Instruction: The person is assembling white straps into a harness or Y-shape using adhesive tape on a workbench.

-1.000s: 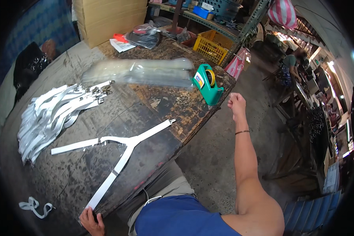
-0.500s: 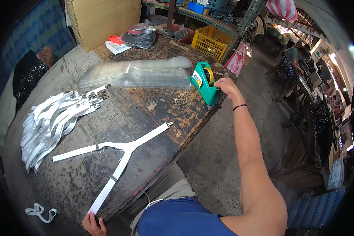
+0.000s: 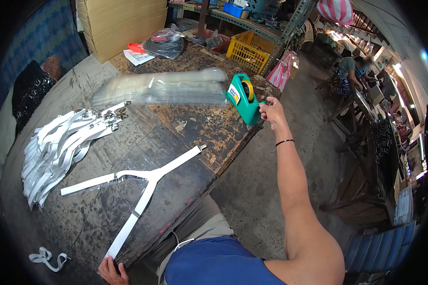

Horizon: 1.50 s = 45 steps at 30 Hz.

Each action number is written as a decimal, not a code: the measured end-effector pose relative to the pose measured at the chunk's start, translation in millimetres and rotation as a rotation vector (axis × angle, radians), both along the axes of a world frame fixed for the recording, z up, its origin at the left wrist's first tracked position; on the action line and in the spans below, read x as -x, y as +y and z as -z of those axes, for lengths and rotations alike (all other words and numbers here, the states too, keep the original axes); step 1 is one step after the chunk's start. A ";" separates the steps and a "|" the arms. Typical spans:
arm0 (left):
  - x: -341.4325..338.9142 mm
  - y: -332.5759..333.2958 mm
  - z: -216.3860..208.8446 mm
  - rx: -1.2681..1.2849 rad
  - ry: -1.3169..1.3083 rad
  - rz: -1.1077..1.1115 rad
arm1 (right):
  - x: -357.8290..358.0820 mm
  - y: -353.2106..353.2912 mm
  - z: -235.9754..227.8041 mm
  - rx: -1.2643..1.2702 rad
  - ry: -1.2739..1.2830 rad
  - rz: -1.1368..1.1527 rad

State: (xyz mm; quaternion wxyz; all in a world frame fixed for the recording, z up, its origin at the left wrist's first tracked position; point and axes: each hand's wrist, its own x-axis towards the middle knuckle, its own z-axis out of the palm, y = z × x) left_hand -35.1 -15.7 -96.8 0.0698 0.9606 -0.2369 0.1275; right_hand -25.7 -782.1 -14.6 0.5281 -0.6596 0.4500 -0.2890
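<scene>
A pair of white Y-shaped suspenders [image 3: 152, 176] lies spread on the worktable, one metal clip pointing up to the right. At its lower strap end, by the table's near edge, my left hand [image 3: 113, 272] grips the strap with its fingertips. My right arm reaches out to a green tape dispenser [image 3: 245, 107] holding a yellow-cored roll. Beside the dispenser's near end, my right hand [image 3: 273, 114] has its fingers closed in a pinch. What they hold is too small to make out. A heap of white suspenders [image 3: 59, 147] with metal clips lies on the left.
Clear plastic sleeves [image 3: 161, 88] are stacked behind the suspenders. A short white strap loop [image 3: 49, 259] lies near left. A cardboard box [image 3: 121, 26], a black plastic bag [image 3: 164, 47] and a yellow crate [image 3: 248, 52] stand at the back. Other people work at far right.
My right hand has shifted slightly at the dispenser's near end, its fingers still pinched. My left hand stays on the strap end. The whole view has moved a little.
</scene>
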 end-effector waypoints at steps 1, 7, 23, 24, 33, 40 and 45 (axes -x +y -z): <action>-2.1 -1.7 -1.3 0.001 0.005 0.001 | 2.1 -0.6 4.2 -0.003 0.005 0.007; 0.4 3.4 2.4 0.014 0.002 -0.006 | 5.1 5.4 5.5 -0.126 -0.111 0.024; 8.1 9.3 10.1 0.071 0.115 -0.062 | 8.2 -10.0 22.0 0.757 0.613 0.082; 7.7 5.3 8.1 0.074 0.131 -0.079 | 12.9 5.8 13.6 0.674 0.559 0.053; 5.3 -3.2 1.7 0.086 0.136 -0.104 | 103.7 168.9 155.8 -0.194 0.406 -0.410; 7.8 2.3 3.0 0.096 0.146 -0.092 | 99.1 251.6 198.4 -0.477 0.546 -0.811; 7.6 0.8 5.5 0.098 0.120 -0.091 | 83.0 236.8 252.5 -0.202 0.860 -1.068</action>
